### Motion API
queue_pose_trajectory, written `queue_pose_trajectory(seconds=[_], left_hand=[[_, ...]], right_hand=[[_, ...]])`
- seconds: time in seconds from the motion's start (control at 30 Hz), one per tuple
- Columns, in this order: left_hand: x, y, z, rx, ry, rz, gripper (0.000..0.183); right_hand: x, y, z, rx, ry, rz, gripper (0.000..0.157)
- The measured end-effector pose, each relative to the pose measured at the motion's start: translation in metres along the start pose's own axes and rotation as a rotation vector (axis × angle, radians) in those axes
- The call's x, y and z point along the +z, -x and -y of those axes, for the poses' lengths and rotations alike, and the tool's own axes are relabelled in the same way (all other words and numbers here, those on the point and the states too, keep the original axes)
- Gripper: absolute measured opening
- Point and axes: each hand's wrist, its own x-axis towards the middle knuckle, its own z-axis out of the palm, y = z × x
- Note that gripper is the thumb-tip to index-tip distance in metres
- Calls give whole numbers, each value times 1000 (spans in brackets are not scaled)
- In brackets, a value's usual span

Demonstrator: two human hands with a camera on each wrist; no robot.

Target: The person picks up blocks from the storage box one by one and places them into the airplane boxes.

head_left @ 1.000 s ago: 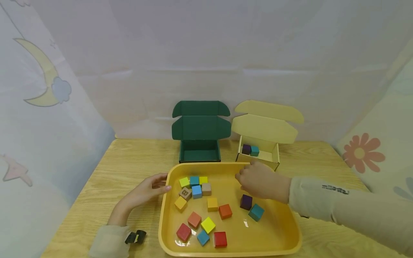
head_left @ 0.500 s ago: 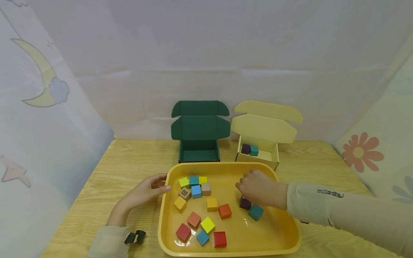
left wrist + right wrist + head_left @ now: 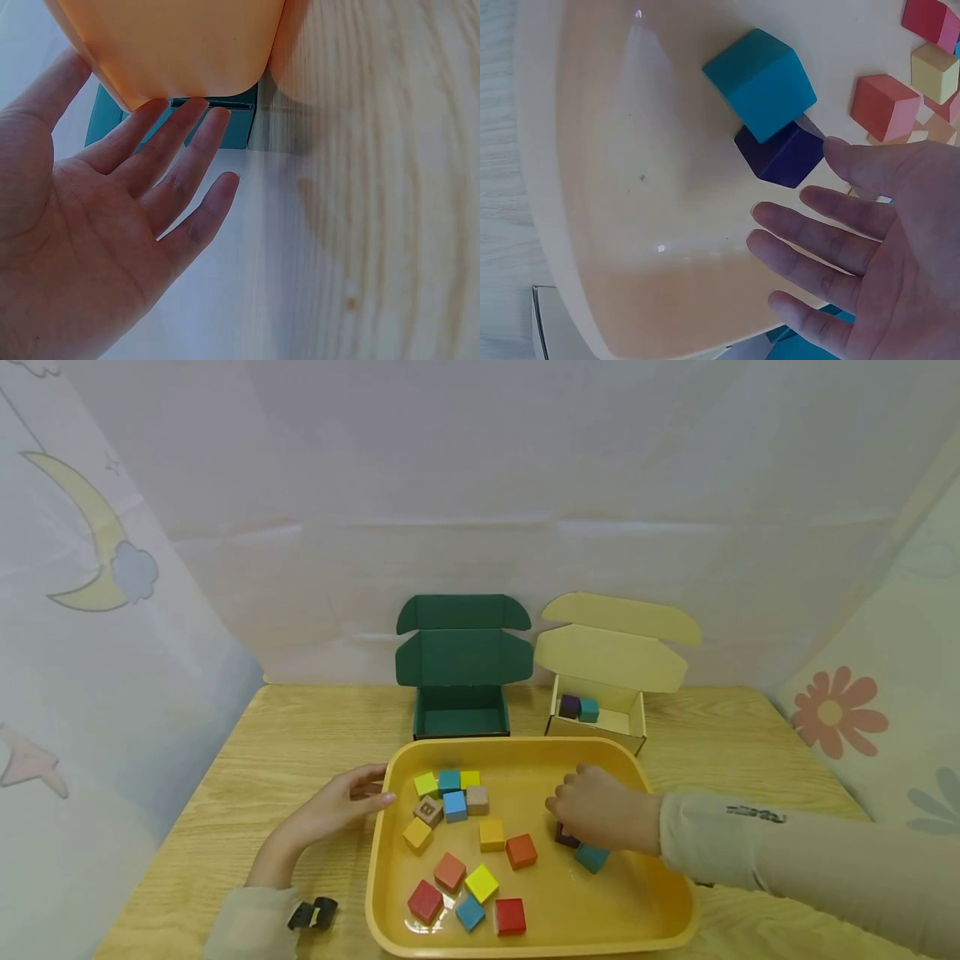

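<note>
My right hand (image 3: pixel 603 810) is low inside the yellow plastic tray (image 3: pixel 585 914). In the right wrist view its fingers reach out loosely, and the thumb tip overlaps a corner of a dark purple cube (image 3: pixel 776 157). A teal cube (image 3: pixel 761 82) sits against that purple one. From the head view the hand partly covers both cubes. My left hand (image 3: pixel 330 810) is at the tray's left side, thumb over the rim. Its spread fingers (image 3: pixel 184 120) reach to the tray's outer wall in the left wrist view, and the palm is empty.
Several coloured cubes, such as a red cube (image 3: pixel 511 917) and an orange cube (image 3: pixel 521 852), lie in the tray's left half. Behind stand a green box (image 3: pixel 461 722) and a cream box (image 3: pixel 626 724) holding two cubes, lids up. A black strap (image 3: pixel 315 913) lies near the left sleeve.
My right hand has come down and nearer from the tray's far edge, now covering part of the purple and teal cubes. The left hand stays at the tray's side.
</note>
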Motion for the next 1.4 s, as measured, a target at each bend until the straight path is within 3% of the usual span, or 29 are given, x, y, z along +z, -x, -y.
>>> queue_pose_trajectory(seconds=[0.53,1.4], left_hand=[[1,1,0,-5,8,5,59],[0,0,1,0,2,-1,57]], right_hand=[[14,0,10,-12,-44,28,28],[4,-1,2,-28,-12,-4,20]])
